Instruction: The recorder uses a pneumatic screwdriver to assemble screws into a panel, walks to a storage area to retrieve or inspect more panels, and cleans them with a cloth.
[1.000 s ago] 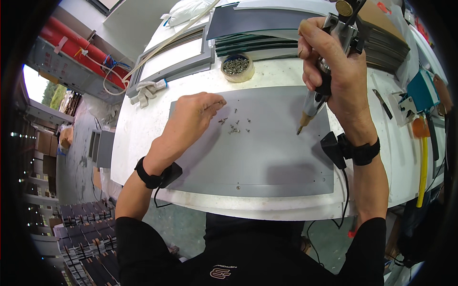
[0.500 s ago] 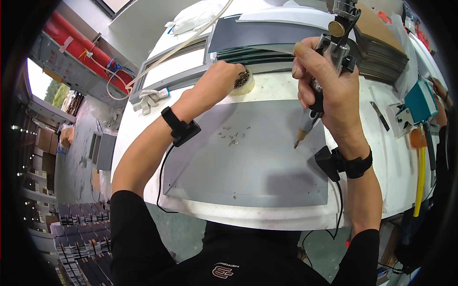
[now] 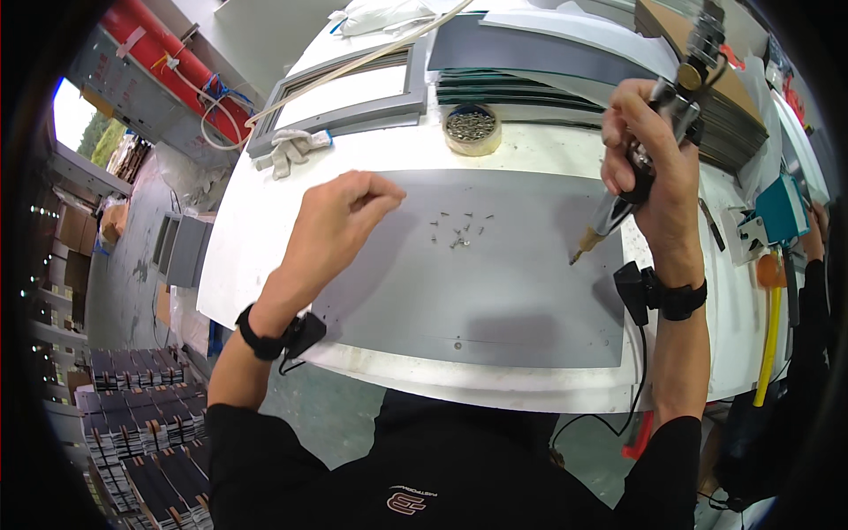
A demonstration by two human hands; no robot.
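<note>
A flat grey panel (image 3: 397, 300) lies on the white table, with several small loose screws (image 3: 459, 237) scattered on its upper middle. My left hand (image 3: 336, 225) hovers over the panel's left edge, thumb and fingertips pinched together; whatever is between them is too small to make out. Beyond the panel stands a round tub (image 3: 478, 150) filled with screws, apart from both hands. My right hand (image 3: 661, 163) grips a power screwdriver (image 3: 609, 216), tilted with its bit pointing down over the panel's right part. Whether the bit touches the panel I cannot tell.
Grey frames (image 3: 353, 124) and a work glove (image 3: 296, 150) lie at the far left. Stacked dark panels (image 3: 521, 88) stand behind the tub. At the right are a knife (image 3: 711, 225), a teal tool (image 3: 781, 208) and a yellow-handled hammer (image 3: 768, 336). Another person's hand (image 3: 817, 230) shows there.
My left hand has left the screw tub and come back toward me, to the panel's left side. The right hand still holds the screwdriver; the whole view has shifted slightly.
</note>
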